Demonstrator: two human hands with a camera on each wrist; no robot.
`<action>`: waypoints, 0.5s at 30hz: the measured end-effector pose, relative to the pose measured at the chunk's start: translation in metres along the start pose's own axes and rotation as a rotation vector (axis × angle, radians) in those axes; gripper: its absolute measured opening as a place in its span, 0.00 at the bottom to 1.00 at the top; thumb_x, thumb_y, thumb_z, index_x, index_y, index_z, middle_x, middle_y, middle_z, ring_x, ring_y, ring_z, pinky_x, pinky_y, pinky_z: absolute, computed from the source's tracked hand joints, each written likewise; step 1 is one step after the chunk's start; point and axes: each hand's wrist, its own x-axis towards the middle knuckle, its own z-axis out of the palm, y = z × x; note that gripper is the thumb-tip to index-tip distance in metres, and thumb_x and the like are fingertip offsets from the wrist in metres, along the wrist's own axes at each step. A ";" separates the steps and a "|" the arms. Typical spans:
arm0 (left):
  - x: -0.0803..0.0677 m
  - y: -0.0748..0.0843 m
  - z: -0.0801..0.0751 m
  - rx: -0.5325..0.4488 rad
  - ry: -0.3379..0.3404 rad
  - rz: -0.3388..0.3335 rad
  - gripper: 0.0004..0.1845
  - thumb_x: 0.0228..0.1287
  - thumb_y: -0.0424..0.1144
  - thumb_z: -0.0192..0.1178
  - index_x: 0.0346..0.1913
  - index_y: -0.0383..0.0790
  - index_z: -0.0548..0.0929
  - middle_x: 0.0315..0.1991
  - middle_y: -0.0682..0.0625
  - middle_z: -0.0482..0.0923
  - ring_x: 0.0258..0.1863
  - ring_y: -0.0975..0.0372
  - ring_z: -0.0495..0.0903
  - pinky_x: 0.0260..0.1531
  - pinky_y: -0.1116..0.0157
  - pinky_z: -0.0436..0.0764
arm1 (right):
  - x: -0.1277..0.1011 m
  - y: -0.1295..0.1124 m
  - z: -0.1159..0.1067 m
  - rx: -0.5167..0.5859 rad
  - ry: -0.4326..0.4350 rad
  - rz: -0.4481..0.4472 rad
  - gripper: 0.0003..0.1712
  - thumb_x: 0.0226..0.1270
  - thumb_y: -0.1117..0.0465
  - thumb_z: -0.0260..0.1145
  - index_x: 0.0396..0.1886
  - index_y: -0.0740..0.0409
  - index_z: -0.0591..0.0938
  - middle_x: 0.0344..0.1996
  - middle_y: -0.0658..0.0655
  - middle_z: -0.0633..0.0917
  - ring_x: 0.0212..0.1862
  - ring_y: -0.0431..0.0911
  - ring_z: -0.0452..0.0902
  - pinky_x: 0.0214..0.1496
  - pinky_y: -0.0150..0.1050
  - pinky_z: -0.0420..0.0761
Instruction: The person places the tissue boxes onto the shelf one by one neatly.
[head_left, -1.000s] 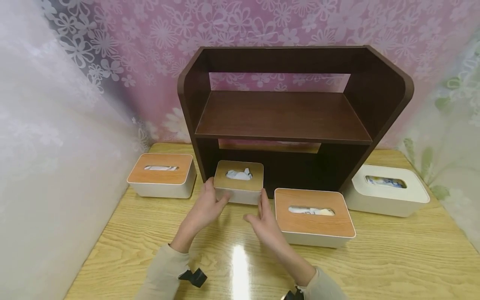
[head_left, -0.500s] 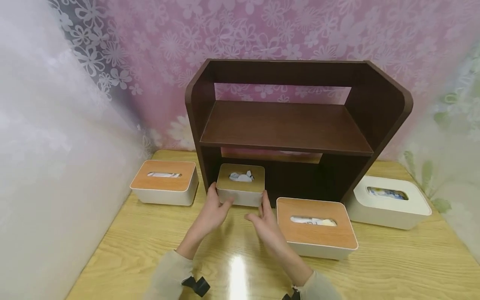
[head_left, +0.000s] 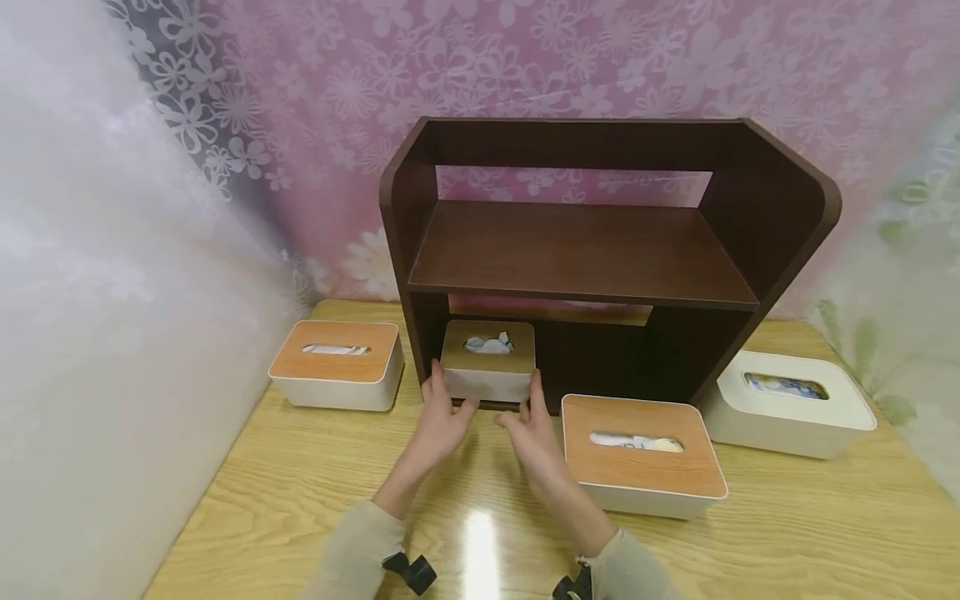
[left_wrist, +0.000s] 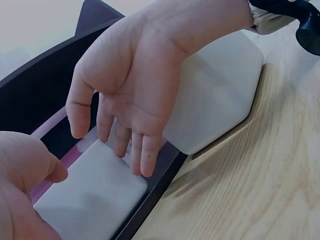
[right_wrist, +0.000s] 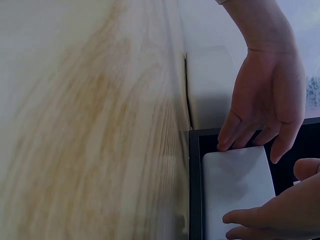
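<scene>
A small white tissue box point(head_left: 489, 385) with a tan wood-look lid and a bit of tissue in its slot sits at the left end of the shelf's lower level. The dark brown shelf point(head_left: 585, 250) stands behind. My left hand point(head_left: 441, 427) touches the box's left side with extended fingers, its thumb near the lower front. On the opposite side my right hand point(head_left: 534, 437) has its straight fingers against the right end, thumb held off the front. The right hand point(left_wrist: 135, 85) shows large in the left wrist view, the left hand point(right_wrist: 270, 90) in the right wrist view.
An orange-lidded tissue box point(head_left: 337, 367) stands left of the shelf. A larger orange-lidded one point(head_left: 637, 471) stands at the front right, close to my right forearm. A white tissue box point(head_left: 795, 417) is farther right. All rest on the wooden table point(head_left: 285, 500).
Both hands have moved the small tissue box slightly back, farther into the lower level at its left end. The head view has shifted a little; the other boxes stay put.
</scene>
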 end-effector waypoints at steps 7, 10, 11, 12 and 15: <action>0.005 0.000 0.000 -0.055 -0.030 0.033 0.49 0.71 0.37 0.53 0.77 0.32 0.27 0.77 0.30 0.31 0.76 0.42 0.45 0.70 0.42 0.56 | 0.010 -0.002 0.001 0.052 0.011 -0.032 0.56 0.67 0.66 0.57 0.80 0.40 0.31 0.79 0.50 0.33 0.79 0.58 0.34 0.75 0.60 0.48; 0.005 -0.002 -0.001 -0.053 -0.049 0.029 0.50 0.71 0.37 0.54 0.77 0.32 0.26 0.77 0.31 0.28 0.77 0.44 0.40 0.71 0.43 0.53 | 0.012 -0.001 0.001 0.077 0.014 -0.040 0.55 0.67 0.67 0.57 0.80 0.39 0.32 0.79 0.49 0.32 0.79 0.59 0.35 0.75 0.60 0.48; 0.005 -0.003 -0.001 -0.053 -0.055 0.028 0.50 0.70 0.37 0.54 0.77 0.33 0.26 0.78 0.31 0.28 0.77 0.44 0.39 0.72 0.44 0.52 | 0.012 0.000 0.001 0.082 0.015 -0.043 0.55 0.67 0.67 0.56 0.80 0.39 0.32 0.79 0.49 0.33 0.79 0.59 0.35 0.75 0.60 0.47; 0.006 -0.005 -0.001 -0.052 -0.060 0.029 0.51 0.70 0.37 0.54 0.77 0.33 0.25 0.78 0.32 0.27 0.77 0.44 0.38 0.72 0.43 0.52 | 0.013 0.001 0.001 0.088 0.015 -0.046 0.55 0.67 0.67 0.56 0.80 0.39 0.32 0.79 0.49 0.33 0.79 0.59 0.35 0.75 0.60 0.47; 0.006 -0.009 -0.002 -0.050 -0.068 0.029 0.52 0.69 0.37 0.55 0.77 0.34 0.25 0.78 0.33 0.26 0.77 0.46 0.36 0.72 0.44 0.50 | 0.015 0.004 0.001 0.101 0.011 -0.053 0.55 0.67 0.67 0.56 0.80 0.40 0.33 0.79 0.49 0.34 0.79 0.58 0.35 0.76 0.59 0.46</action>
